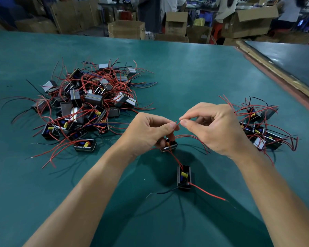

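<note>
red wire pinched between both hands

red wire (177,123) is the thing i am working on, and both my hands meet on it above the green mat (185,72). my left hand (148,132) has thumb and forefinger closed together on the wire just short of its tip. the lower fingers of that same hand are curled round a small black module (169,146), which sits under my palm and shows a pale edge and an orange part inside. my right hand (216,129) nips the very end of the wire between thumb and forefinger, and its other fingers are bent in loosely. the two pinches are almost touching, fingertip to fingertip.

more red wires arch out of the held module to the right, passing under my right hand. others run down from it toward me to a second module (184,177), a black open case with a yellow part in it. i cannot tell whether that one lies flat on the mat or hangs just above it. a black lead (165,192) trails from it to the left and a red lead (207,192) to the right.

a pile of modules (82,104) tangled in red wires lies well off to my left. a smaller group (264,134) sits just beside my right wrist. cardboard boxes (126,29) stand beyond the far edge of the table.
</note>
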The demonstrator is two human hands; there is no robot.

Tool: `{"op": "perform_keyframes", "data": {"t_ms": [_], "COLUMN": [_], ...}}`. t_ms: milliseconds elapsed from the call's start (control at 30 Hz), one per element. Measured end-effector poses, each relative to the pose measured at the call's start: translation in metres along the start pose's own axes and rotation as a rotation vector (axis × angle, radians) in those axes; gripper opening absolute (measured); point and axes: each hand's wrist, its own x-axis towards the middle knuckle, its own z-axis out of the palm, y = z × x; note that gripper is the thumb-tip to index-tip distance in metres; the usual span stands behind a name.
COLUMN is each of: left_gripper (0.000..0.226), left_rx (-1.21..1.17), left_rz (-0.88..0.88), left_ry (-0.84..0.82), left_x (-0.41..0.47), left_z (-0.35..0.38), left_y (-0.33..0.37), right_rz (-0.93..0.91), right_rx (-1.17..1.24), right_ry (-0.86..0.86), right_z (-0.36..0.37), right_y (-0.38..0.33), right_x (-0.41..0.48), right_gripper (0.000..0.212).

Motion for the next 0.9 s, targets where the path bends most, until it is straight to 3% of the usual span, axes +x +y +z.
{"op": "perform_keyframes", "data": {"t_ms": [600,900], "left_gripper": [0.014,0.012], "left_rx": [0.08,0.162], "left_rz": [0.073,0.115], "left_ry": [-0.076,-0.024], "left_x": [-0.0017,0.0006], "left_z": [-0.0037,-0.0025], "left_y": [-0.0027,-0.0059], "right_rz": [0.055,0.341], "right_rx": [-0.006,0.071], "right_ry": [-0.085,-0.266], "right_z": [0.0028,-0.001], "right_y": [0.0001,-0.0023], "right_x": [-0.0011,0.0], "right_gripper": [0.014,0.023]}}
